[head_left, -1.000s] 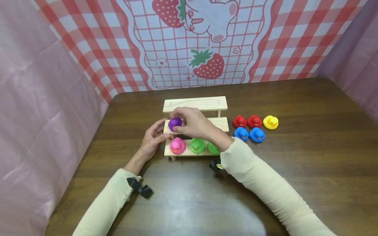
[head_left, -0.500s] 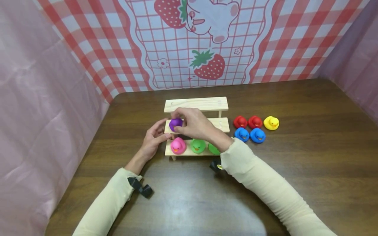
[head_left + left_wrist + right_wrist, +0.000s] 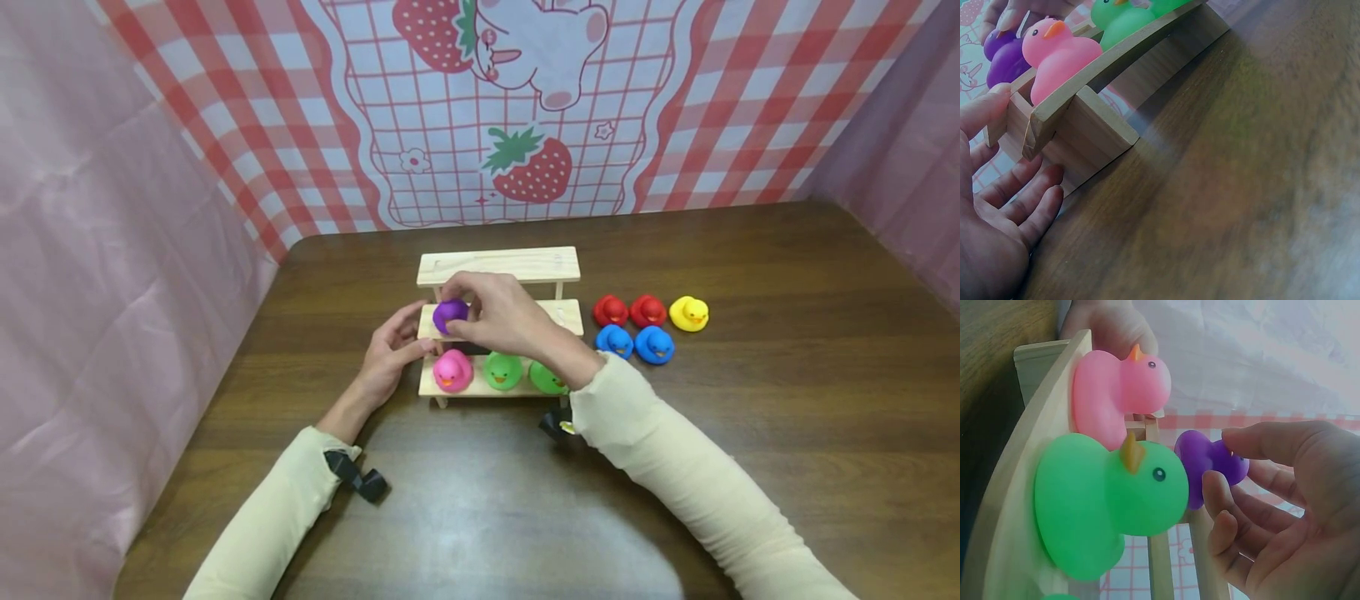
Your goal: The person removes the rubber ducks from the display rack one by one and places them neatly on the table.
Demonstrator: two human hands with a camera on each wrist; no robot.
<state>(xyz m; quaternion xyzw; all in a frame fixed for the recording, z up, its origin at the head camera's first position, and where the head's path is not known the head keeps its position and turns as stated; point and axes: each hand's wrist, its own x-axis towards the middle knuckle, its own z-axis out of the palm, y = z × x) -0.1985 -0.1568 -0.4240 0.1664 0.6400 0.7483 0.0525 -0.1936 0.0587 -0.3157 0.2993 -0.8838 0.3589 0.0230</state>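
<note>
A three-tier wooden stand [image 3: 498, 265] stands on the table. My right hand [image 3: 504, 315] pinches a purple rubber duck [image 3: 450, 317] at the left end of the middle shelf; the right wrist view shows thumb and fingers around the duck's head [image 3: 1232, 464]. My left hand [image 3: 386, 354] holds the stand's left end, with the thumb at the front of the middle shelf and the index finger behind it. On the bottom shelf sit a pink duck [image 3: 452, 372] and two green ducks, one [image 3: 502, 372] in the middle, the other [image 3: 546, 377] partly behind my right wrist.
To the right of the stand, two red ducks [image 3: 611, 311] and a yellow duck [image 3: 688, 313] form a row. Two blue ducks [image 3: 654, 345] sit in front of them. A checkered strawberry cloth [image 3: 525, 167] hangs behind the table; pink curtains [image 3: 112, 250] flank it.
My right hand and forearm have shifted slightly to the right, the purple duck moving a little with them along the middle shelf. My left hand stays in place.
</note>
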